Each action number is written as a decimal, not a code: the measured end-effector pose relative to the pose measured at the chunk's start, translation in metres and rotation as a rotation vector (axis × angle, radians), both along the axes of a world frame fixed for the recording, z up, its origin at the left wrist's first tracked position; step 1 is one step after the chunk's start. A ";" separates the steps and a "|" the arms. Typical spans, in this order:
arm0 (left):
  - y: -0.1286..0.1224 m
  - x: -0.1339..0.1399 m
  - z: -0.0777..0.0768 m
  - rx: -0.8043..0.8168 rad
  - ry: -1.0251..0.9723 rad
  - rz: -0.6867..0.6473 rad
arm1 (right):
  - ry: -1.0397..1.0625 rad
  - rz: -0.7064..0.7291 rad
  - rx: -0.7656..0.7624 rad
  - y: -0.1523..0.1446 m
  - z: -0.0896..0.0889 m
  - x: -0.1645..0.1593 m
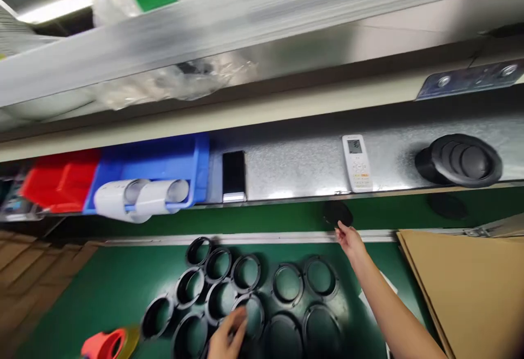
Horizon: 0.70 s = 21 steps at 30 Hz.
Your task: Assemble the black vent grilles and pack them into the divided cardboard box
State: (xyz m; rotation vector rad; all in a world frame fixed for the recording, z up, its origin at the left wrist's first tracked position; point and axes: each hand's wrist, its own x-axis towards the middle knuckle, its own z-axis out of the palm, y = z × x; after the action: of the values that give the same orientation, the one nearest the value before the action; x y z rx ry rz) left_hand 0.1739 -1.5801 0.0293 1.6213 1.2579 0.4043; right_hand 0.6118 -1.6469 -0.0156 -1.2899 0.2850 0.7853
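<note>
My right hand (347, 237) is stretched forward over the back of the bench, pinching the near edge of a black round disc (337, 213). My left hand (229, 336) is low in the middle, slightly blurred. Its thumb and fingers curl toward each other, and what lies between them, if anything, I cannot make out. It is beside several black plastic rings (246, 271) set out on the green bench (110, 277). Other rings (321, 277) lie closer to my right forearm.
A metal shelf (286, 162) above the bench carries a blue bin (164, 160), red bin (67, 179), phone (233, 173), white remote control (357, 162) and round black air vent (460, 160). Cardboard sheets (470, 288) stand right; an orange tape dispenser (104, 345) is front left.
</note>
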 end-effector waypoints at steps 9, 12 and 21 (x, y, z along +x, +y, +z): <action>0.001 0.050 0.069 -0.771 -1.035 -0.058 | 0.297 0.674 0.358 -0.051 0.105 -0.292; -0.001 0.022 0.079 -0.881 -1.169 0.020 | 0.143 0.995 0.245 -0.062 0.132 -0.324; -0.016 -0.054 0.089 -1.033 -1.194 -0.028 | -1.352 0.792 -0.094 -0.060 0.166 -0.347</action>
State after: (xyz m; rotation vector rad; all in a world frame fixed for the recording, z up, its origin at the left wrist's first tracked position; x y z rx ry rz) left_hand 0.1195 -1.5965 0.1184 0.3182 0.3389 0.4680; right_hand 0.2645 -1.7066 0.1501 -1.7545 -1.3422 0.3663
